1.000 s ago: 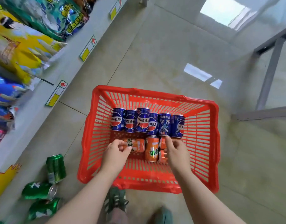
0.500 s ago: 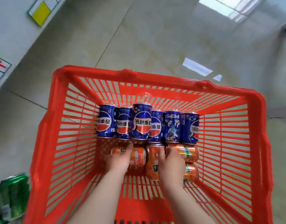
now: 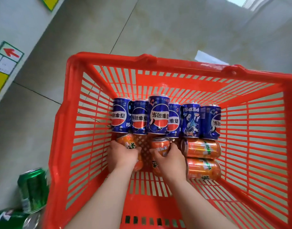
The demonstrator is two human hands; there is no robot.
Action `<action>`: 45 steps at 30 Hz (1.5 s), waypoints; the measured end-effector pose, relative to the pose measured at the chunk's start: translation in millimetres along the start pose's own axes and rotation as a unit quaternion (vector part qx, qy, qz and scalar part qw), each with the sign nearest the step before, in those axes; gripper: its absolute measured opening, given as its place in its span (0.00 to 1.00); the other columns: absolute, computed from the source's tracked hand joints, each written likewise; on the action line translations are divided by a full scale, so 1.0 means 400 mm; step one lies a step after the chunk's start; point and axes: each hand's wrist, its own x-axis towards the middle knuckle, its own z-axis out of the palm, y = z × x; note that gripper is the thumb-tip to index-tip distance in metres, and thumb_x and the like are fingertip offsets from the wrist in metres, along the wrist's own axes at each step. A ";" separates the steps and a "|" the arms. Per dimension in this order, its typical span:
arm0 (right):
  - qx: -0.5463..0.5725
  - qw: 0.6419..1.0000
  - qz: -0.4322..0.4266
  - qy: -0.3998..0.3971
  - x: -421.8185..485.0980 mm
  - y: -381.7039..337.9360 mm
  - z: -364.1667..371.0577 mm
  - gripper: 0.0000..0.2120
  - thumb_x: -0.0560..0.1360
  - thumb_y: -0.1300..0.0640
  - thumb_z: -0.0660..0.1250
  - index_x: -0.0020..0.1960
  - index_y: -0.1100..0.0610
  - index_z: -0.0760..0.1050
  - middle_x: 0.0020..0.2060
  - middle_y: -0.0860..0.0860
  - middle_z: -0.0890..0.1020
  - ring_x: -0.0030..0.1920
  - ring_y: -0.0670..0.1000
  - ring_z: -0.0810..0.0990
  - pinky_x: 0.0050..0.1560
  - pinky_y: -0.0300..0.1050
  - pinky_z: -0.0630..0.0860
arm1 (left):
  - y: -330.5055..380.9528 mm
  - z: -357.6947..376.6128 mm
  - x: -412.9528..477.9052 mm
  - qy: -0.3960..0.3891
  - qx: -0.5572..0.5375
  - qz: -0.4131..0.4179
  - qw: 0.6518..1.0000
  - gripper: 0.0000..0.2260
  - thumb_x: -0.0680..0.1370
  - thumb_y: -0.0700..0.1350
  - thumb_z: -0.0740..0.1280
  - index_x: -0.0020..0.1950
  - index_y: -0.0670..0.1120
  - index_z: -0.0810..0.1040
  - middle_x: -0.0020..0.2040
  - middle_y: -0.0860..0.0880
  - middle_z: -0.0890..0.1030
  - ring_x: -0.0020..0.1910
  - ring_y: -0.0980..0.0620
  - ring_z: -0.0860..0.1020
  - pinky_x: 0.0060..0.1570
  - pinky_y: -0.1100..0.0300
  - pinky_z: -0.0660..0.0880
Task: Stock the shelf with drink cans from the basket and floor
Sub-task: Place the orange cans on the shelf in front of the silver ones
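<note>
A red plastic basket point(image 3: 158, 62) stands on the floor with cans inside. Several blue Pepsi cans point(image 3: 157, 115) stand in a row at its far side. Orange cans lie in front of them. My left hand point(image 3: 121, 157) is closed around one orange can point(image 3: 128, 143) at the left. My right hand point(image 3: 169, 160) is wrapped around a second orange can point(image 3: 160, 145) in the middle. Two more orange cans point(image 3: 202, 148) lie stacked to the right of my right hand.
Two green cans point(image 3: 33, 190) lie on the tiled floor left of the basket. The white shelf edge with price labels point(image 3: 5, 63) runs along the far left. Bare floor tiles point(image 3: 175, 27) stretch beyond the basket.
Both hands have closed around an orange can each, and the left can has turned and shifted left. The view has moved closer over the basket.
</note>
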 end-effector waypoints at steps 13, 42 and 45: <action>-0.015 0.998 -0.037 -0.056 -0.058 -0.075 -0.099 0.18 0.68 0.43 0.74 0.50 0.52 0.76 0.41 0.48 0.83 0.42 0.50 0.83 0.46 0.53 0.82 | 0.049 -0.096 -0.130 -0.039 -0.092 0.003 0.995 0.36 0.62 0.46 0.80 0.64 0.44 0.65 0.61 0.43 0.73 0.57 0.41 0.77 0.50 0.52 0.79; 0.032 0.932 -0.338 -0.128 -0.781 -0.642 -0.708 0.14 0.68 0.47 0.77 0.48 0.54 0.81 0.38 0.49 0.86 0.35 0.48 0.86 0.39 0.47 0.84 | 0.039 -0.978 -0.907 0.075 -0.238 0.164 0.954 0.33 0.63 0.51 0.79 0.59 0.49 0.63 0.57 0.48 0.74 0.56 0.47 0.75 0.55 0.54 0.75; 0.007 0.920 -0.366 -0.138 -0.881 -0.683 -0.678 0.15 0.66 0.44 0.77 0.46 0.53 0.81 0.38 0.49 0.86 0.35 0.49 0.86 0.41 0.49 0.84 | -0.031 -1.057 -0.953 0.108 -0.244 0.158 0.951 0.30 0.65 0.50 0.78 0.56 0.49 0.61 0.55 0.48 0.74 0.53 0.48 0.75 0.48 0.57 0.71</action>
